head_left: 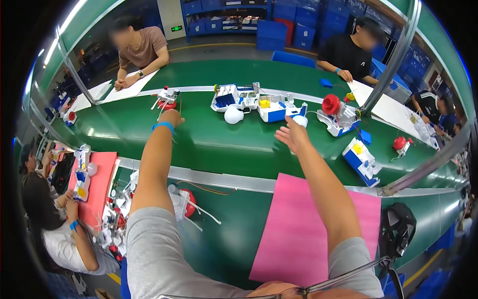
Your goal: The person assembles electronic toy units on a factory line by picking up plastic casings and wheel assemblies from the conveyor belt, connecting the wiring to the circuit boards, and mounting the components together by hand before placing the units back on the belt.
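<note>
Left hand (172,118), blue band at the wrist, is over the far part of the long glossy green counter (224,157), right at the small red-and-white plastic assembly with loose wires (170,94), which sits by the counter's far edge; can't tell if it's gripping, fingers are hidden. Right hand (294,135) is open and empty, fingers spread, just short of the blue-and-white plastic housing with a yellow insert (274,114), also near the far edge; a white rounded plastic piece (300,120) sits at its fingertips. Left of that housing: an open blue-and-white plastic shell (226,98) with a white plastic bulb (233,115) beside it. Toward the right end: a red-topped white-and-blue unit (339,115), then a boxy blue-and-white half-shell (361,162) close to the near edge. Pink rectangular sheet (303,239) lies nearer the body, beyond that edge.
</note>
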A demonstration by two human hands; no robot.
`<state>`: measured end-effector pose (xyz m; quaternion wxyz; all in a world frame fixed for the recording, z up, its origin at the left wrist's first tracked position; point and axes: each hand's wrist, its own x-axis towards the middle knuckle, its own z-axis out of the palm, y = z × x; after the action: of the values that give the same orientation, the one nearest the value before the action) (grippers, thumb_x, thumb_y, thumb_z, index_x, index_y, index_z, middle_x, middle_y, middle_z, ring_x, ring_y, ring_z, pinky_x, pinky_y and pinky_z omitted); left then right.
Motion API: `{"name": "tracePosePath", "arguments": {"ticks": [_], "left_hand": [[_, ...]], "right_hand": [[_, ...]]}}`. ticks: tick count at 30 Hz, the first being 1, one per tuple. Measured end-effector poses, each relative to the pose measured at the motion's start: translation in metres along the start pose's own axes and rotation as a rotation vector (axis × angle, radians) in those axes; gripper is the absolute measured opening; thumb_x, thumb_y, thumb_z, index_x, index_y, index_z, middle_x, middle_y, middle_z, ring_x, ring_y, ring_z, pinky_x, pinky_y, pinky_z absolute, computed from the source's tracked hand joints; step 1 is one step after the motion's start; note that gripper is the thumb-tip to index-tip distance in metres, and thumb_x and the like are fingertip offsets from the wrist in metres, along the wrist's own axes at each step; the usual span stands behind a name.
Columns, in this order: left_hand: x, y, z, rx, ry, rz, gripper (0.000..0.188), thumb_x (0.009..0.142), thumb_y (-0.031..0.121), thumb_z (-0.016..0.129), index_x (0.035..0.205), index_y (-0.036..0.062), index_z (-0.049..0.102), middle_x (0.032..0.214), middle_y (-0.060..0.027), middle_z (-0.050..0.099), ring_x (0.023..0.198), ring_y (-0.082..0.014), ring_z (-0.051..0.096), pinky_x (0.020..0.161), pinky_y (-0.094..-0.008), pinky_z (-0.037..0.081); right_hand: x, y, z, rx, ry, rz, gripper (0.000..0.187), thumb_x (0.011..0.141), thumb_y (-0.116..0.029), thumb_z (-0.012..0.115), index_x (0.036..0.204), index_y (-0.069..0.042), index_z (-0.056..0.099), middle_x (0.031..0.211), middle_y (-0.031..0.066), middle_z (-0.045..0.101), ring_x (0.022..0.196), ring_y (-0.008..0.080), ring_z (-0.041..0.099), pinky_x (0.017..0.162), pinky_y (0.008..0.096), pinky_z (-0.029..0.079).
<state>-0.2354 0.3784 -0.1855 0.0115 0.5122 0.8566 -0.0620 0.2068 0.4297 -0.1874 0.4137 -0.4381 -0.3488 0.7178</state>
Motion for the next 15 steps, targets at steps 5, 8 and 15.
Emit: {"name": "tracePosePath", "arguments": {"ticks": [5, 8, 15], "left_hand": [[0.007, -0.011, 0.028, -0.043, 0.015, -0.129, 0.028, 0.085, 0.018, 0.053, 0.106, 0.0020, 0.062, 0.112, -0.0222, 0.060, 0.104, -0.0363, 0.058, 0.087, -0.0426, 0.049], [0.001, 0.002, 0.024, 0.015, 0.038, -0.060, 0.024, 0.083, 0.010, 0.050, 0.102, 0.0019, 0.064, 0.105, -0.0231, 0.062, 0.099, -0.0384, 0.060, 0.084, -0.0421, 0.051], [0.030, 0.011, 0.013, -0.182, 0.381, -0.045, 0.027, 0.083, 0.017, 0.049, 0.093, -0.0064, 0.060, 0.103, -0.0250, 0.062, 0.090, -0.0398, 0.063, 0.077, -0.0447, 0.052]], "right_hand": [[0.049, 0.011, 0.038, 0.102, 0.125, 0.136, 0.073, 0.085, -0.044, 0.058, 0.136, -0.001, 0.028, 0.135, 0.0292, 0.031, 0.114, 0.0449, 0.046, 0.085, 0.0518, 0.048], [0.079, 0.011, 0.032, 0.176, 0.124, 0.137, 0.062, 0.085, -0.041, 0.057, 0.129, -0.003, 0.036, 0.122, 0.0233, 0.046, 0.105, 0.0427, 0.052, 0.078, 0.0521, 0.052], [0.083, 0.024, 0.049, 0.228, 0.099, -0.042, 0.055, 0.081, -0.021, 0.062, 0.118, 0.010, 0.037, 0.109, 0.0232, 0.051, 0.089, 0.0349, 0.060, 0.064, 0.0453, 0.059]]}}
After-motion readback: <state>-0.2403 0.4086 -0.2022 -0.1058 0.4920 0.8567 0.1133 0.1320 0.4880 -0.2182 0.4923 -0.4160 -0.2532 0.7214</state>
